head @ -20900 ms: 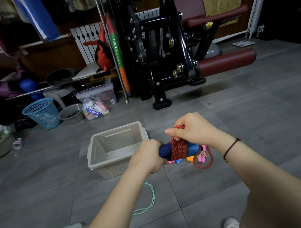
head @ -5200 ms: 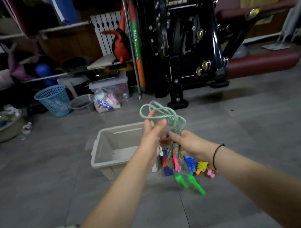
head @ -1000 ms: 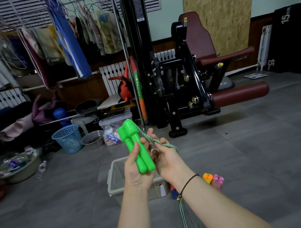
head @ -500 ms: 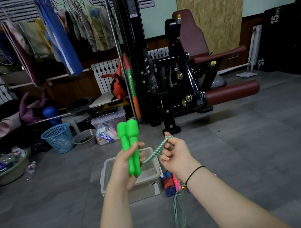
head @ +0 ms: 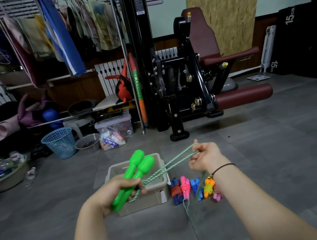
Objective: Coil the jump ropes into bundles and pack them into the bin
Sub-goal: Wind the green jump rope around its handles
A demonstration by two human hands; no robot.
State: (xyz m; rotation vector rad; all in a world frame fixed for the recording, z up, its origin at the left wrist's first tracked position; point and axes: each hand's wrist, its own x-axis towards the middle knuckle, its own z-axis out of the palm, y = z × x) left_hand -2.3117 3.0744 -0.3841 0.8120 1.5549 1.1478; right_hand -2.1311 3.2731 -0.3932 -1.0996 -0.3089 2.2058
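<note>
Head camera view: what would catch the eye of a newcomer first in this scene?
The bright green handles stand out most, held together in the left grip in front of the pale bin, with the pale green rope stretched from them to the right grip. Next come the colourful coiled bundles in a row on the floor right of the bin. Behind stands a black and maroon gym machine.

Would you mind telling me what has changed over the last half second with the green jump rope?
The right hand has drawn the green rope out to the right, taut and farther from the green handles, which the left hand has tipped from upright to slanting. Both hands keep their grip; the bin and finished bundles stay put.
</note>
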